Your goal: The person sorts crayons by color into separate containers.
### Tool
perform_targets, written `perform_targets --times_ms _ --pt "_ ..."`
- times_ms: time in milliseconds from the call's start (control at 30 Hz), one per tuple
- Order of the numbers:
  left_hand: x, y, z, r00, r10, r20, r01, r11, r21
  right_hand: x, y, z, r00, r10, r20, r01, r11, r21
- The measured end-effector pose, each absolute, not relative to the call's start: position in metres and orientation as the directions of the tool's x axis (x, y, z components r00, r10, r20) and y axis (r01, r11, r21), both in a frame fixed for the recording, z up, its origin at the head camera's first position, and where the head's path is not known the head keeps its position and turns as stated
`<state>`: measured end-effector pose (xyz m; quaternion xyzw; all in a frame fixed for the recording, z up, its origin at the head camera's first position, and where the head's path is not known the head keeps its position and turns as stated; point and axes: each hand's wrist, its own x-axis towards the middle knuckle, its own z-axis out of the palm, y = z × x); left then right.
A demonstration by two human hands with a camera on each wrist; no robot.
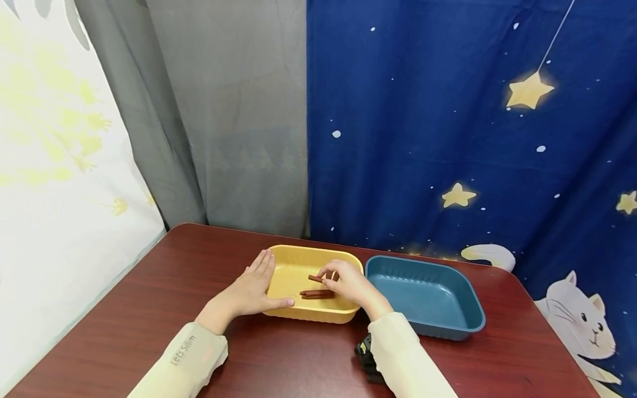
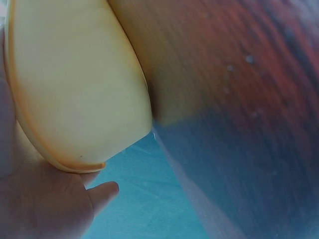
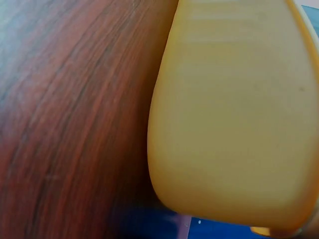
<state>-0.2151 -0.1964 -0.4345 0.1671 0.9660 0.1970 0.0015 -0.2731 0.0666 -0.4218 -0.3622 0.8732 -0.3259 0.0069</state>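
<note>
A yellow plastic bin (image 1: 298,316) stands on the table, with brown cinnamon sticks (image 1: 318,294) lying on its floor. My right hand (image 1: 350,282) reaches in over the bin's right side and pinches another cinnamon stick (image 1: 315,278) between thumb and fingers, just above those sticks. Spread along the left rim, my left hand (image 1: 251,290) rests with straight fingers, its thumb lying at the front rim. The left wrist view shows that hand (image 2: 50,204) beside the yellow bin's wall (image 2: 84,79). In the right wrist view the bin's outer wall (image 3: 234,119) hides the fingers.
A blue bin (image 1: 423,298) stands right beside the yellow one, to its right. Under my right sleeve a black strapped device (image 1: 367,359) shows. The reddish-brown table (image 1: 288,359) ends at the back against grey (image 1: 239,110) and blue star-patterned curtains (image 1: 398,138).
</note>
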Motion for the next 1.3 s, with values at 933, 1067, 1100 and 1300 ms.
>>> perform_targets --times_ms 933,1067,1100,1300 --pt "-0.213 -0.197 -0.433 -0.948 0.311 0.060 0.309 0.865 0.395 -0.288 0.049 -0.435 -0.726 -0.684 0.074 -0.632 0.621 -0.463" --pt "-0.213 -0.196 -0.435 -0.949 0.310 0.054 0.305 0.863 0.404 -0.288 0.049 -0.435 -0.729 -0.684 0.043 -0.620 0.632 -0.465" --pt "-0.214 -0.196 -0.435 -0.949 0.311 0.053 0.305 0.862 0.404 -0.288 0.049 -0.434 -0.730 -0.683 0.037 -0.616 0.633 -0.468" --pt "-0.214 -0.196 -0.433 -0.947 0.317 0.056 0.312 0.861 0.401 -0.287 0.049 -0.433 -0.716 -0.697 0.034 -0.624 0.618 -0.479"
